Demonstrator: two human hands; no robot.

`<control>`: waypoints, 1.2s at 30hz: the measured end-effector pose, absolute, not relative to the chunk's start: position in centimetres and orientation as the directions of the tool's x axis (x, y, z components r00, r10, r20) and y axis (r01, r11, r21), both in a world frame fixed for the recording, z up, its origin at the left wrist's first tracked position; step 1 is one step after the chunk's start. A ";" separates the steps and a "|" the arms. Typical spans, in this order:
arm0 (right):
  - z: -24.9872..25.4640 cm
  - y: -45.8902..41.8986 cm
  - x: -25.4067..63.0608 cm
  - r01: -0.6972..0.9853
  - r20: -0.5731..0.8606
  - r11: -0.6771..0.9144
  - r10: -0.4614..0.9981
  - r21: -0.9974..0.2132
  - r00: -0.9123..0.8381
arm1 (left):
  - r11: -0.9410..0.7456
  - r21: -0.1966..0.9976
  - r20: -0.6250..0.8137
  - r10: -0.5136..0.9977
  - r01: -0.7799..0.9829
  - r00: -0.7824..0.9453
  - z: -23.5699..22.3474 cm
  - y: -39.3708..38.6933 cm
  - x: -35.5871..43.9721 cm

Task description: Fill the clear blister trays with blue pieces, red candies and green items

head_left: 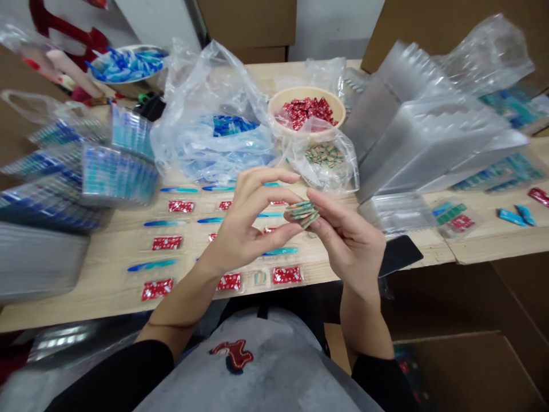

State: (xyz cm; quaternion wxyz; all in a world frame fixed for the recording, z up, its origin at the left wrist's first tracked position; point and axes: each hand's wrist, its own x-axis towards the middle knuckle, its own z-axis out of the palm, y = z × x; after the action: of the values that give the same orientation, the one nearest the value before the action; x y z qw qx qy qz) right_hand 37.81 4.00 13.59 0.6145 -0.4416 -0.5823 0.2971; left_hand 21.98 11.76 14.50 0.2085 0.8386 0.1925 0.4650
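My left hand (244,223) and my right hand (347,243) meet in mid-air above the table, both pinching a small stack of green and tan packets (302,214) between their fingertips. Below my left hand, red foil sachets (181,206) and slim blue-teal strips (163,223) lie in loose rows on the wooden table (98,292). Some of them are hidden by my hands. Further forward, more green and tan packets (325,154) sit in a clear plastic bag, and a tan bowl (306,94) holds red sachets.
Stacked clear trays (437,131) rise at the right, and blue-filled blister trays (120,174) pile up at the left. A black phone (398,254) lies by the table edge. A crumpled plastic bag (206,131) holds blue items. Cardboard boxes (472,366) stand below right.
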 end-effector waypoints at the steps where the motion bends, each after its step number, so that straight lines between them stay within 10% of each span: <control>1: 13.5 3.9 37.5 0.146 0.453 0.435 0.883 -0.889 0.128 | -0.814 0.571 0.677 0.539 0.105 0.501 14.3 11.7 21.4; 6: 12.5 3.9 35.0 0.071 0.404 0.400 0.912 -0.914 0.062 | -0.682 0.729 0.558 0.642 0.057 0.526 13.1 11.1 18.3; 17: 8.8 4.8 29.6 -0.174 0.204 0.232 0.965 -0.957 0.167 | -0.320 0.946 0.319 0.947 -0.046 -0.019 7.5 8.9 16.3; 24: 4.9 15.8 43.8 0.425 0.484 0.299 0.756 -0.854 0.441 | -0.015 0.957 0.034 0.998 -0.290 0.061 5.5 9.4 15.9; 36: 6.8 14.7 43.7 0.612 0.431 0.107 0.803 -0.784 0.412 | 0.071 0.972 -0.046 0.992 -0.224 0.116 5.6 8.0 15.7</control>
State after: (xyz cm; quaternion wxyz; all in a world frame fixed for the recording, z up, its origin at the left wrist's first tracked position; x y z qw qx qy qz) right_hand 43.71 14.70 6.79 0.5177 -0.6619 -0.5343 0.0923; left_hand 15.73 7.97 5.57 0.5954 0.4513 0.4254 0.5107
